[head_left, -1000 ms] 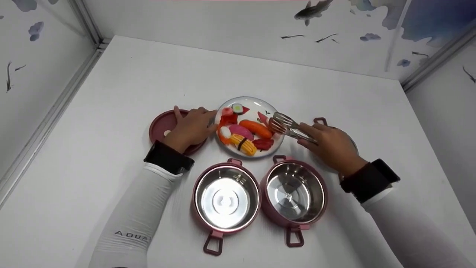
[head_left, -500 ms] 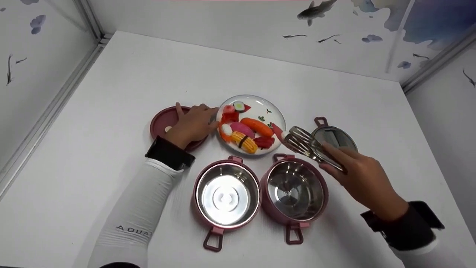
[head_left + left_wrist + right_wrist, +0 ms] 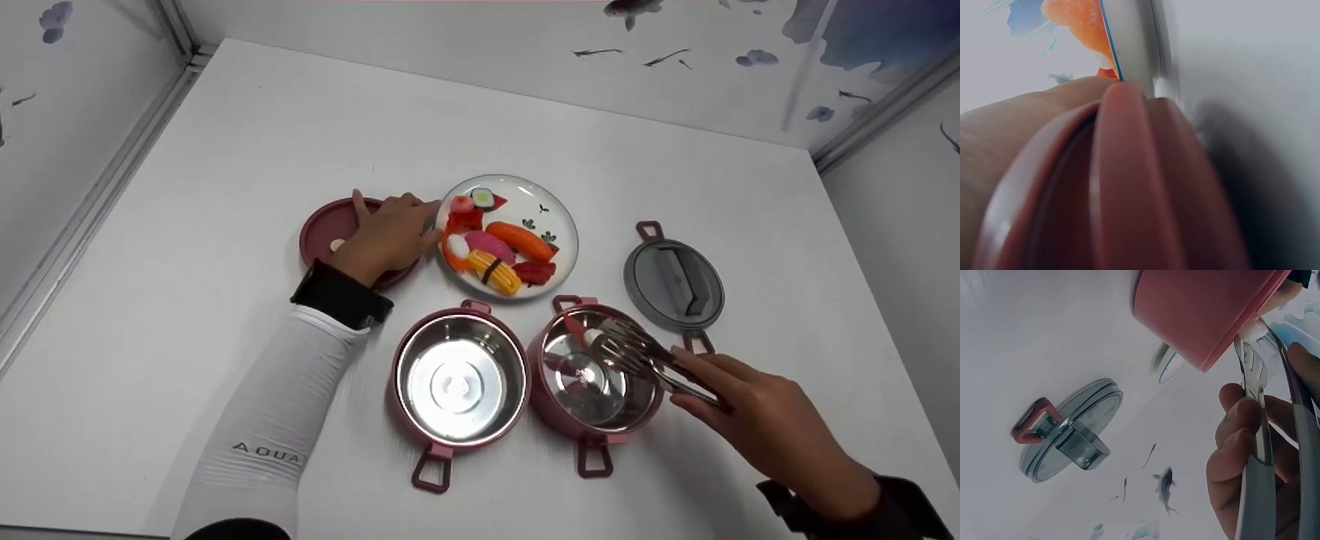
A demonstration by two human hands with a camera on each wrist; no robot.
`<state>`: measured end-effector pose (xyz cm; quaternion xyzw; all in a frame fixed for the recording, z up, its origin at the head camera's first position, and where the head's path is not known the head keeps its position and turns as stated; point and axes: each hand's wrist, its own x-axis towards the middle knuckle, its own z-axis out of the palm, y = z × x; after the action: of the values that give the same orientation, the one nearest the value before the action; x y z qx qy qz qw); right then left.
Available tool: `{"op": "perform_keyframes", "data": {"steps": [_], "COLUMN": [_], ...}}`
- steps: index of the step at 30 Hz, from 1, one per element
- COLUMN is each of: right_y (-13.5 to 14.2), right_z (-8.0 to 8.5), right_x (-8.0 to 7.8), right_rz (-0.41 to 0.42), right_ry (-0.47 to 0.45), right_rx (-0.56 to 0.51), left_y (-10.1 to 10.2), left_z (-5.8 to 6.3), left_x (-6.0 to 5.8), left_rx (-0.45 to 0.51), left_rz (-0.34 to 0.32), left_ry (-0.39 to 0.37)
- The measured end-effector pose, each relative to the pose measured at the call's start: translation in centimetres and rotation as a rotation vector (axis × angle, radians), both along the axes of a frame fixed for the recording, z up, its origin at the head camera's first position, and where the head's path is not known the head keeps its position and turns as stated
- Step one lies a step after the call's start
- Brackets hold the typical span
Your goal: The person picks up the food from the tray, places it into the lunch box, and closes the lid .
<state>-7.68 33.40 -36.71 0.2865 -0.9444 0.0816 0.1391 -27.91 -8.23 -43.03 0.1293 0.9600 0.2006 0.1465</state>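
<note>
My right hand (image 3: 772,420) grips metal serving tongs (image 3: 645,360). Their slotted tips hold a red-and-white piece of toy sushi (image 3: 589,334) over the mouth of the right-hand pink pot (image 3: 555,416). In the right wrist view, the white part of the sushi (image 3: 1253,331) shows between the tongs' tips at the pot's rim. My left hand (image 3: 394,236) lies across a dark red lid (image 3: 322,229), with thumb and forefinger at the left rim of a round plate (image 3: 559,214). Several toy sushi pieces lie on the plate, among them an orange one (image 3: 520,240) and a yellow one (image 3: 495,273).
A second pink pot (image 3: 459,382) with a steel inside stands close at the left of the first. Its handle (image 3: 432,471) points toward me. A grey see-through lid (image 3: 675,285) with red handles lies at the right, beyond my right hand. Walls bound the table behind and beside.
My right hand has carried the red-and-white sushi in the tongs off the plate's right side, out to the right, then over the right pot. My left hand stays at the plate's rim.
</note>
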Motion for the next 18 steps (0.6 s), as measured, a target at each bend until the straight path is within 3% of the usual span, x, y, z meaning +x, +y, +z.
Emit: {"op": "perform_keyframes", "data": {"steps": [9, 18], "right_y": [-1.0, -1.0], "right_z": [-0.4, 1.4], "right_x": [-0.4, -1.4], "right_rz": [-0.031, 0.017], "right_ry": [-0.084, -0.004], "right_rx": [0.075, 0.048], "left_y": [-0.2, 0.0], "left_z": [-0.2, -0.1], "left_x": [0.1, -0.4], "left_rx": [0.003, -0.024], "left_rz": [0.002, 0.002], "left_ry": [-0.003, 0.009]}}
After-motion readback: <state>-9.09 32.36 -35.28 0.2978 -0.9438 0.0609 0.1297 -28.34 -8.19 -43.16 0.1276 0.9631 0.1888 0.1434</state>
